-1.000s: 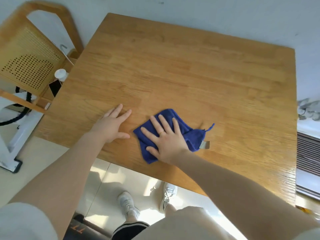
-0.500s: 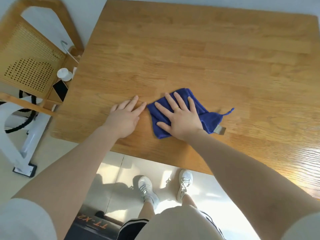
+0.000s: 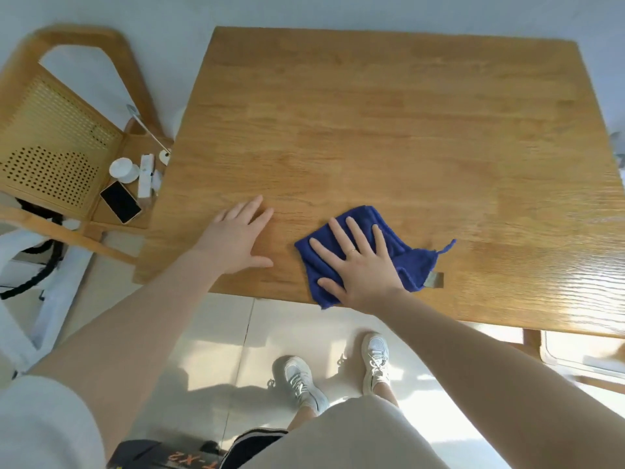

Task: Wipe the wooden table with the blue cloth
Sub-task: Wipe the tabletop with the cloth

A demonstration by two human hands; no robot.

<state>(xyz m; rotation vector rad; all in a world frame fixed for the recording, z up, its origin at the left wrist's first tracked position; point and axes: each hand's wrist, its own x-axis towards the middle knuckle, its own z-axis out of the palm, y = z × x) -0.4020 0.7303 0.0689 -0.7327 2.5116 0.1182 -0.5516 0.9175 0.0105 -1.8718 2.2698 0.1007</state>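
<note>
soft, light blue terry cloth | my right hand spread flat, pressing its middle | left hand splayed bare on wooden desk

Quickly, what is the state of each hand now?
Left hand: open, flat on the wooden table, holding nothing.
Right hand: open, palm pressing the blue cloth onto the table.

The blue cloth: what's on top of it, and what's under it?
The right hand lies flat on the blue cloth, fingers spread, covering its middle. Under the cloth is the wooden table; that patch of wood is hidden. A grey tag sticks out at its edge.
</note>
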